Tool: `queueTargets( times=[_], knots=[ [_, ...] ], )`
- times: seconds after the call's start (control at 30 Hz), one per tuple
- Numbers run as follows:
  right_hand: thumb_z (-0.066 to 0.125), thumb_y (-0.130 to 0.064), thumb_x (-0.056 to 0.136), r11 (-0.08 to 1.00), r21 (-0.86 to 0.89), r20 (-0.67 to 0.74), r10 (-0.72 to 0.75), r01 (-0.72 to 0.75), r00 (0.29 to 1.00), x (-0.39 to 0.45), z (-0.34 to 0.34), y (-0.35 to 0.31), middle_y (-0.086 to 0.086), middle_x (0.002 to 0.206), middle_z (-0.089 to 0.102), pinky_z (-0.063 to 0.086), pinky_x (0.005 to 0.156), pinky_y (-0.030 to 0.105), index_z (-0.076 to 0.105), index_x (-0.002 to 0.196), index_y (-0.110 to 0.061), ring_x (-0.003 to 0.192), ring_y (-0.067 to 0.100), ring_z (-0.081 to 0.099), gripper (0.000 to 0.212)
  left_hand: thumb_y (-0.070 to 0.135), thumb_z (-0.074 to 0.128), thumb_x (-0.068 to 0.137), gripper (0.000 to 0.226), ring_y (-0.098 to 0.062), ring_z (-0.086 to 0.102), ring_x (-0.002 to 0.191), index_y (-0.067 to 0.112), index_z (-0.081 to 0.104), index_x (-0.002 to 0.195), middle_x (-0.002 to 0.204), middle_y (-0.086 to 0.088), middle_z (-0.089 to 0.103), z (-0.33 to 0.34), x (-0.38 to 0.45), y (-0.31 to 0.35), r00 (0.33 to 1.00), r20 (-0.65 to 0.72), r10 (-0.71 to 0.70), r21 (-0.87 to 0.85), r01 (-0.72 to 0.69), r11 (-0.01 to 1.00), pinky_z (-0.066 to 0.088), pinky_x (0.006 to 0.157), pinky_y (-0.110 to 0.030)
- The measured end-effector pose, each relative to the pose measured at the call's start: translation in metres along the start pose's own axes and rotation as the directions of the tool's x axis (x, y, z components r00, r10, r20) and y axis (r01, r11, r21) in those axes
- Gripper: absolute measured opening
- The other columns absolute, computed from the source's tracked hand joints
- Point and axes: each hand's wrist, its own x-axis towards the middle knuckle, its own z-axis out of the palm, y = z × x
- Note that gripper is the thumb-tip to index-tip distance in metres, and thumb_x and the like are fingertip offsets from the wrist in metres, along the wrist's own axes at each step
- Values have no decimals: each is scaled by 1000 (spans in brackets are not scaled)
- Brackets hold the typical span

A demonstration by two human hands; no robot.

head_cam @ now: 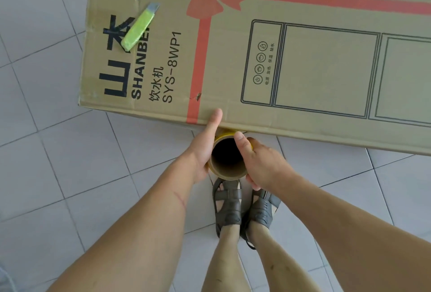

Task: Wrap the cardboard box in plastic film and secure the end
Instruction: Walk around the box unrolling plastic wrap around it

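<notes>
Left hand (205,149) and right hand (258,163) both clasp the film roll (227,159) beside the cardboard box (233,63)

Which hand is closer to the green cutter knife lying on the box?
Left. The left hand holds the roll with its thumb reaching up onto the box edge, below the green cutter. The right hand sits farther right on the roll.

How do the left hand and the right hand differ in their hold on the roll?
The left hand grips the roll from its left side, its thumb stretched forward onto the box edge. The right hand grips the right side, its thumb curled over the roll's rim, off the box. Both hold the roll upright beside the box.
</notes>
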Motion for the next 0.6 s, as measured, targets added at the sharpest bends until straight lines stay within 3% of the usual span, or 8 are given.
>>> queueTargets(
  times=[0.1, 0.23, 0.33, 0.4, 0.47, 0.53, 0.6],
  knots=[
    [7, -72, 92, 999, 39, -27, 32, -31, 999, 1, -7, 7, 13, 93, 66, 53, 82, 45, 53, 124, -21, 90, 36, 65, 76, 91, 29, 94, 96, -21, 83, 93, 12, 80, 116, 107, -11, 85, 8, 2, -1, 996, 83, -46, -103, 55, 993, 61, 81, -34],
    [6, -73, 93, 996, -12, -72, 90, -91, 993, -5, -18, 19, 6, 87, 61, 49, 85, 41, 55, 118, -24, 89, 30, 59, 74, 104, 36, 79, 106, -25, 74, 123, 19, 77, 130, 122, -5, 83, 24, 0, -10, 994, 78, -75, -27, 77, 997, 56, 104, -41],
    [9, -76, 91, 992, 66, -15, 111, -110, 994, -9, -23, 25, 7, 69, 64, 55, 81, 43, 54, 115, -26, 72, 28, 66, 72, 94, 56, 83, 92, -21, 66, 126, 23, 67, 140, 134, -1, 75, 33, 1, -9, 998, -58, 5, 42, -2, 999, 47, 99, -37],
    [12, -75, 92, 983, 141, 31, 118, -121, 993, -13, -24, 25, 9, 65, 68, 57, 74, 40, 53, 112, -26, 57, 23, 67, 67, 92, 59, 83, 88, -26, 72, 121, 20, 71, 133, 127, -6, 80, 36, 2, -9, 999, -28, -43, -5, 43, 999, 57, 100, -41],
    [13, -72, 94, 981, 146, 40, 124, -129, 991, -20, -24, 24, 9, 70, 70, 57, 73, 37, 52, 115, -26, 56, 21, 68, 64, 103, 57, 67, 108, -31, 77, 116, 18, 73, 131, 118, -10, 83, 38, -1, -12, 995, 42, -90, -35, 92, 995, 62, 101, -45],
    [12, -64, 99, 975, 162, -2, 156, -153, 988, -26, -26, 30, 10, 87, 71, 56, 81, 40, 47, 127, -26, 73, 25, 71, 59, 112, 59, 34, 139, -33, 77, 118, 19, 70, 137, 120, -13, 83, 40, -2, -20, 980, 138, -140, -67, 151, 986, 61, 104, -51],
    [9, -66, 97, 985, 83, -26, 155, -153, 987, -30, -31, 37, 9, 93, 67, 55, 85, 43, 46, 129, -27, 86, 30, 67, 62, 114, 57, 20, 153, -34, 72, 126, 23, 68, 142, 128, -12, 80, 45, -2, -28, 971, 193, -141, -89, 161, 983, 55, 112, -58]
  ],
)
